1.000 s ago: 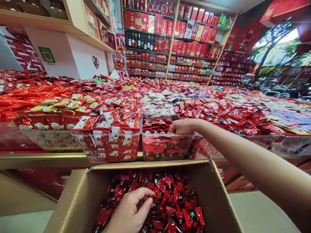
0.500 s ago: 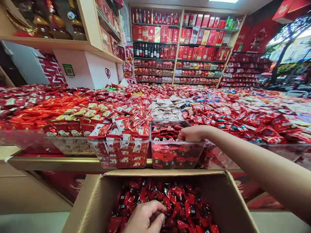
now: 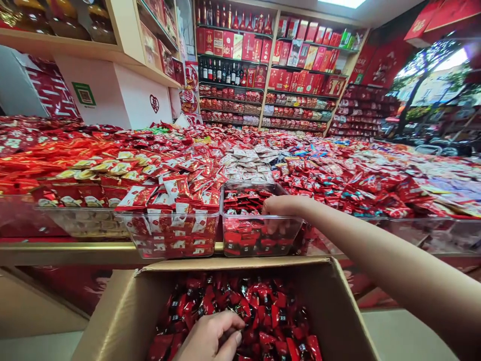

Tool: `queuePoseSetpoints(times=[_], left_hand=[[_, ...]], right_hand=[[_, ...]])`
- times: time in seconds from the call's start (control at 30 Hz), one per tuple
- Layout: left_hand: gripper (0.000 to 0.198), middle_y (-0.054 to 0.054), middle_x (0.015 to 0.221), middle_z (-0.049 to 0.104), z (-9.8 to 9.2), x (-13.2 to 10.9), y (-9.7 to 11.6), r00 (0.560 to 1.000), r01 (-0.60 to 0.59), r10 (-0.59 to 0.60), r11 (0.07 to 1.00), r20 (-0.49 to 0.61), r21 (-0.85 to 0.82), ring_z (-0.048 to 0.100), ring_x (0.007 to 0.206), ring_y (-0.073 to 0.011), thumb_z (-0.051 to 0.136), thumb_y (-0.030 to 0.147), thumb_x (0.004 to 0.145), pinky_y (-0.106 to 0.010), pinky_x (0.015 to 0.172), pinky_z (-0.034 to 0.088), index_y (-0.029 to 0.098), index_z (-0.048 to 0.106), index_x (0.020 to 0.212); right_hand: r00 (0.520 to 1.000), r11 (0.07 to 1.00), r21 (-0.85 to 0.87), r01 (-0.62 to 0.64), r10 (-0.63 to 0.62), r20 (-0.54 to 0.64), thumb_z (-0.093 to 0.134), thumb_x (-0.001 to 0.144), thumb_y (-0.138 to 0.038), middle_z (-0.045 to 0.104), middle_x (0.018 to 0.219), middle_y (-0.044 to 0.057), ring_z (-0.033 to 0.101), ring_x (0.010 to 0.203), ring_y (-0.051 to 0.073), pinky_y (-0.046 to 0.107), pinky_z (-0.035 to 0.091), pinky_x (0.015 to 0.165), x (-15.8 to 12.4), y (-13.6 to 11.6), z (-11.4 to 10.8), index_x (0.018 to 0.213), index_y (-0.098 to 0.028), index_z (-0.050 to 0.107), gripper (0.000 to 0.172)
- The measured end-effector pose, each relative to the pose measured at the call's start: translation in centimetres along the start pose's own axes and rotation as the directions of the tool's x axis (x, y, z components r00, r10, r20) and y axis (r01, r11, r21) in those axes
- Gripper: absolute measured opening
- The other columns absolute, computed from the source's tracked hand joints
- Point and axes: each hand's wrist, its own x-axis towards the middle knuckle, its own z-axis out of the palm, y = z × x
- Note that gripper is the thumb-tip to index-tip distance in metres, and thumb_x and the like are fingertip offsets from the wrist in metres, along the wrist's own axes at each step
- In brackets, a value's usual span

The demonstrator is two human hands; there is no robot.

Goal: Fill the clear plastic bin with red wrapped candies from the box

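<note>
Red candies (image 3: 276,316) are in the box (image 3: 341,306), more in the clear bin (image 3: 240,216) just beyond. Left hand (image 3: 212,333)'s half-curled at the box pile, right hand (image 3: 280,208)'s dipped in the bin; can't tell if either's gripping any.

Carton (image 3: 120,307) is showing matt cardboard; wrapped packets (image 3: 278,317) are glinting in glossy film. Front bin (image 3: 244,216) is showing smooth clear plastic; counter edging (image 3: 67,254) is gleaming, perhaps metal.

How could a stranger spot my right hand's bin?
Find the cardboard box. Past its far edge, your right hand is inside a clear bin of red packets. Unlike the heaped bin to its left, it's filled below its rim.
</note>
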Motion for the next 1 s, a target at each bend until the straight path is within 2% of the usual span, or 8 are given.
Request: queuePoseSetpoints(times=[0.13, 0.3, 0.5, 0.8, 1.0], left_hand=[[0.021, -0.001, 0.077, 0.067, 0.07, 0.17, -0.05, 1.000, -0.009, 0.009, 1.000, 0.023, 0.002, 0.059, 0.071, -0.0154, 0.043, 0.025, 0.077, -0.021, 0.064, 0.042, 0.021, 0.062, 0.084], [0.020, 0.000, 0.080, 0.067, 0.38, 0.17, -0.29, 0.999, -0.030, 0.029, 1.000, 0.029, 0.010, 0.059, 0.073, -0.0159, 0.043, 0.025, 0.077, -0.022, 0.066, 0.042, 0.022, 0.062, 0.084], [0.020, 0.000, 0.081, 0.067, 0.65, 0.05, -0.81, 0.999, -0.048, 0.047, 0.998, 0.026, 0.049, 0.058, 0.074, -0.0158, 0.044, 0.026, 0.078, -0.022, 0.067, 0.042, 0.023, 0.061, 0.087], [0.020, 0.001, 0.086, 0.067, 0.50, -0.16, -0.87, 0.997, -0.045, 0.043, 0.999, 0.057, 0.025, 0.059, 0.080, -0.0160, 0.043, 0.028, 0.078, -0.022, 0.072, 0.042, 0.024, 0.061, 0.087], [0.020, 0.002, 0.089, 0.067, 0.38, -0.30, -0.83, 0.997, -0.036, 0.034, 0.999, 0.072, 0.030, 0.058, 0.084, -0.0165, 0.044, 0.026, 0.077, -0.023, 0.074, 0.041, 0.025, 0.061, 0.088]], right_hand=[[0.997, 0.997, 0.041, 0.072, -0.073, 0.028, 0.072, 0.049, -0.042, 0.063, 0.057, 0.000, 0.060, 0.051, 0.013, 0.021, 0.044, 0.049, 0.02, 0.14, 0.04, 0.082, -0.016, 0.061, 0.043], [0.998, 0.999, 0.010, 0.036, -0.037, 0.041, 0.073, 0.049, -0.042, 0.062, 0.055, -0.001, 0.060, 0.050, 0.013, 0.021, 0.044, 0.048, 0.11, -0.15, 0.19, 0.084, -0.015, 0.060, 0.046], [0.995, 0.995, -0.003, 0.098, -0.098, -0.018, 0.069, 0.052, -0.046, 0.062, 0.057, -0.003, 0.060, 0.052, 0.011, 0.018, 0.044, 0.049, 0.04, -0.46, 0.60, 0.090, -0.017, 0.059, 0.049], [0.996, 0.993, -0.079, 0.088, -0.087, 0.016, 0.071, 0.047, -0.046, 0.060, 0.051, -0.001, 0.058, 0.049, 0.013, 0.020, 0.042, 0.046, 0.51, -0.70, 0.35, 0.079, -0.013, 0.063, 0.047], [0.990, 0.989, -0.059, 0.136, -0.134, 0.038, 0.068, 0.050, -0.049, 0.061, 0.054, -0.003, 0.058, 0.050, 0.011, 0.019, 0.043, 0.047, 0.17, -0.54, 0.42, 0.086, -0.016, 0.062, 0.049]])
